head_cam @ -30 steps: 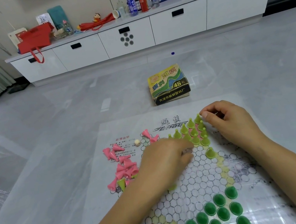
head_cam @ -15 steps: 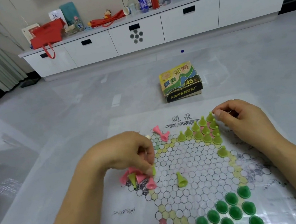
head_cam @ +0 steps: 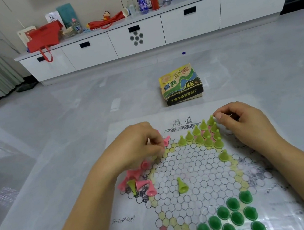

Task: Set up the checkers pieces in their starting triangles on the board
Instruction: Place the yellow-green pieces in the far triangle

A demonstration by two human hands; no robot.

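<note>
Where a glossy paper board printed with white circles (head_cam: 191, 168) is spread, about eleven light green plastic cones (head_cam: 207, 134) are stood upright in its far triangle, with one more apart and two tipped over. At least eleven dark green domed pieces (head_cam: 237, 217) are massed near right. Roughly six pink cones (head_cam: 136, 174) are heaped left; another pink cone (head_cam: 166, 140) is pinched by the curled left hand (head_cam: 138, 145). The right hand (head_cam: 245, 122) is curled beside the far triangle; its hold cannot be told.
</note>
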